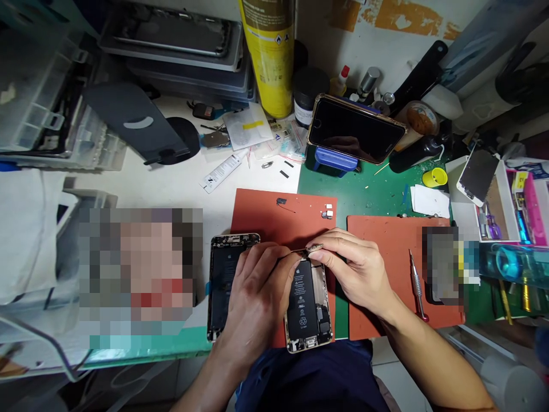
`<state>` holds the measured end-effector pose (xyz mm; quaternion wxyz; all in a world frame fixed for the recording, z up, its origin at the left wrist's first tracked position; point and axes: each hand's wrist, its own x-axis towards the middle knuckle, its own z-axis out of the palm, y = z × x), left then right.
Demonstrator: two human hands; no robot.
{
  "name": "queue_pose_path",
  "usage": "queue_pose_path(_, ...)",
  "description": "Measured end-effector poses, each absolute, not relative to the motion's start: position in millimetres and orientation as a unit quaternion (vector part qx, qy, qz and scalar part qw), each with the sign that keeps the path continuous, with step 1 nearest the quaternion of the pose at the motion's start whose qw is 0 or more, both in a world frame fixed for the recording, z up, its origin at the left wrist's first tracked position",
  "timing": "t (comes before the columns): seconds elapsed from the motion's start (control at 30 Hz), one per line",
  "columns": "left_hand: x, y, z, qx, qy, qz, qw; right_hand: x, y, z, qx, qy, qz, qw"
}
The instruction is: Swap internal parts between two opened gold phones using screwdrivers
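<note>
An opened phone [317, 337] lies on the red-brown mat [257, 212], its black battery [301, 303] and bare inner parts facing up. Over its top end, my right hand [360, 266] pinches a small metallic phone part [315, 248] between thumb and forefinger. My left hand [261, 283] is closed too, its thumb and fingertips meeting right beside that part; what they grip is too small to make out. Under the left hand's outer side is a second opened phone [221, 286], partly hidden by the fingers.
A screwdriver [415, 286] rests on another red-brown mat [369, 234] at right. Small parts [327, 214] lie beyond my hands. A phone [355, 129] leans on a blue stand [334, 160]. Behind stand a yellow can [272, 63] and a black phone holder [137, 123].
</note>
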<state>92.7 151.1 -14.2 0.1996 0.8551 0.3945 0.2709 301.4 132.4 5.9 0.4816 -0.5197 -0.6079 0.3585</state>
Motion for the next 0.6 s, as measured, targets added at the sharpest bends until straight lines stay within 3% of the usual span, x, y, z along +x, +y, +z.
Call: queue_pose_path(0.6,92.1,152.3,-15.4,0.865,0.388,0.268,0.173,300.5,132.5,5.6,-0.518,-0.609,0.356,0.484)
